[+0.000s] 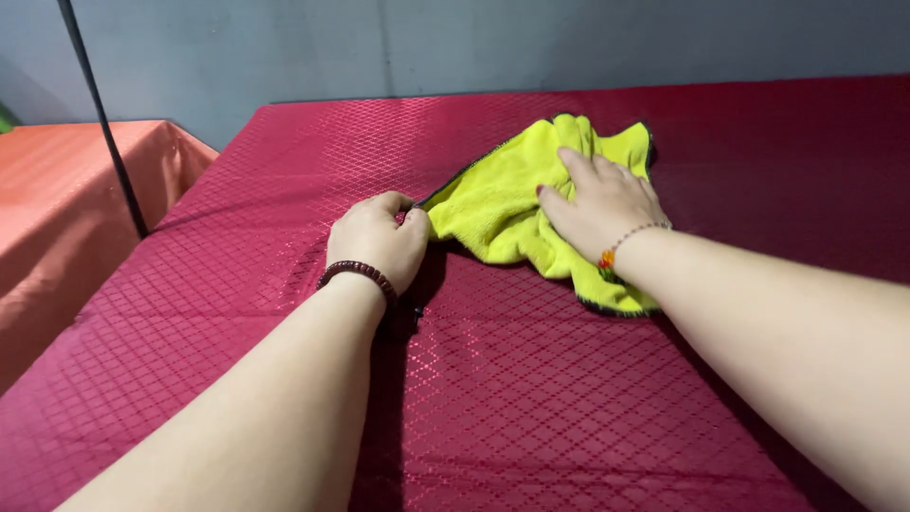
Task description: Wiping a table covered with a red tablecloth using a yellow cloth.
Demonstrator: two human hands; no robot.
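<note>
Crimson quilted cloth covers the surface [531,408], filling most of the view below a grey wall [379,43]. At the left stands a lower surface in orange cloth [66,199], with a thin black pole [102,118] slanting before it. Near the far middle lies 1 crumpled yellow towel [493,194], dark-edged. The right hand [599,204] presses flat and open on it; the left hand [377,237], curled closed, pinches its near corner.
</note>
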